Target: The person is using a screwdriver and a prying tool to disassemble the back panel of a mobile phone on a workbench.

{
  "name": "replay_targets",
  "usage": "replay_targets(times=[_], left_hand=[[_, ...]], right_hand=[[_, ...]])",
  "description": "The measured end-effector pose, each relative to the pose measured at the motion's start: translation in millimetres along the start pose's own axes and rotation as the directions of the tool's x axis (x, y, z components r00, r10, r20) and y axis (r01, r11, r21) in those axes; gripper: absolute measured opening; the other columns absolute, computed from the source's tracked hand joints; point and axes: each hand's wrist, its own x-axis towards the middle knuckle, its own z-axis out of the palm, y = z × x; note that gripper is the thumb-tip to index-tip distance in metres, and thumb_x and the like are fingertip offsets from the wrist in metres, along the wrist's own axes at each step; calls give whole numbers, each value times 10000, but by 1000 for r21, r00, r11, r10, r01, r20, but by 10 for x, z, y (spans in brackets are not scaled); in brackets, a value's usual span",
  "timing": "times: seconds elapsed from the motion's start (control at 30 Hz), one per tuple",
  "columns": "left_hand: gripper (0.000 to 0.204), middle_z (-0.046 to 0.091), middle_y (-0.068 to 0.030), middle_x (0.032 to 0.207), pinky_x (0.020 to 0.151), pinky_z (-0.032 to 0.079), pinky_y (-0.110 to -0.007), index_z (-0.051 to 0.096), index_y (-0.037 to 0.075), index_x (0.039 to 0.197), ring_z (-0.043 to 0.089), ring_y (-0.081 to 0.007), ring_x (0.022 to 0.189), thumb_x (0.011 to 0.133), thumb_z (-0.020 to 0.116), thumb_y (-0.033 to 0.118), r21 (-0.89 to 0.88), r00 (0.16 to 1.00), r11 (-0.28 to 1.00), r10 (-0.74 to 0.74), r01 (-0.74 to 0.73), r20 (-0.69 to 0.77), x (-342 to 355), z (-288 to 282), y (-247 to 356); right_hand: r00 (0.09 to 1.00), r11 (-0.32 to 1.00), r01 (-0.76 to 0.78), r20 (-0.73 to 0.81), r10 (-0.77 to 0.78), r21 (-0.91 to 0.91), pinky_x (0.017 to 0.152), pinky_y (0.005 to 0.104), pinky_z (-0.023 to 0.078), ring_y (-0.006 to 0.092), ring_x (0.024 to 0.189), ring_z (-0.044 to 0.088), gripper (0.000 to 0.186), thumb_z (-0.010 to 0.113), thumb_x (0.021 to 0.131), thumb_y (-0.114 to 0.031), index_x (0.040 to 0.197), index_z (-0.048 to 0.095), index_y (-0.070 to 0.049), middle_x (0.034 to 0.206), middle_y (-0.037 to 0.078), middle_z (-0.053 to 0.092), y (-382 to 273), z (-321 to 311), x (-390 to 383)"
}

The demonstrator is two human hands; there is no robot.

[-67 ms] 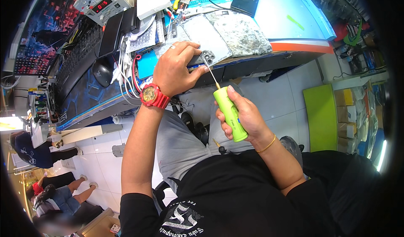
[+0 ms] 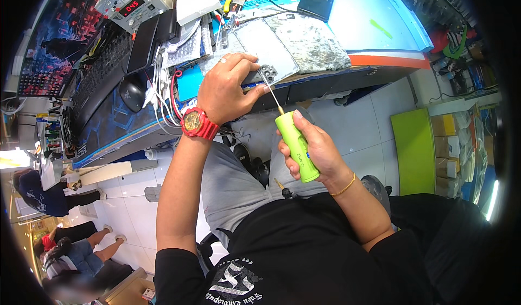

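Note:
A pale smartphone back with a cluster of dark camera lenses lies by the bench's near edge. My left hand is at its left side, fingers bent and thumb stretched along the near edge, gripping it there; a dark piece shows between finger and thumb, partly hidden. In my right hand is a lime-green, thick-handled screwdriver-like tool, fingers wrapped round it. Its thin metal shaft points up and left, and its tip meets the camera area. Whether the tip touches a lens, I cannot tell.
Left of my hands lie a mouse, white cables and a keyboard. A power supply stands behind them. A speckled grey slab and a blue mat lie right of the phone. Other people are at far left.
The red digits on the power supply's display have changed. My hands, the tool and the phone show no visible movement.

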Motion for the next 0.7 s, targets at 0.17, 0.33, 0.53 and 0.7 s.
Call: replay_targets(times=[0.17,0.33,0.53,0.7], left_hand=[[414,794,-153,1264,1031,595,-464,771,0,1094,753,-359,1185,799,960,221,0,1000,1000,6,-6,4,3,0,-9],[426,785,-157,1263,1006,597,-462,762,1,1092,745,-366,1179,808,962,248,-2,1000,1000,5,-5,5,-2,-2,-3],[498,743,-145,1162,934,602,-468,744,16,1128,714,-365,1105,824,961,346,61,999,998,36,-35,-6,15,13,-4],[561,692,-127,1069,871,590,-470,753,33,1205,683,-357,1025,818,966,379,106,999,994,36,-36,2,28,17,38]], right_hand=[[1000,1000,-1,4,1,-13,406,320,535,159,489,642,600,464,1189,-613,1216,614,-32,816,84,671,2,-10,0],[996,984,80,-32,-86,-160,409,330,542,181,493,645,601,436,1198,-601,1221,601,-23,818,97,661,5,-15,-128],[979,982,175,-92,-182,-78,422,340,553,198,518,658,592,421,1203,-594,1255,582,-26,835,110,658,-7,-156,-272],[988,993,116,-99,-118,-22,428,344,557,199,526,665,579,415,1206,-588,1255,582,-36,837,110,660,89,-157,-279]])
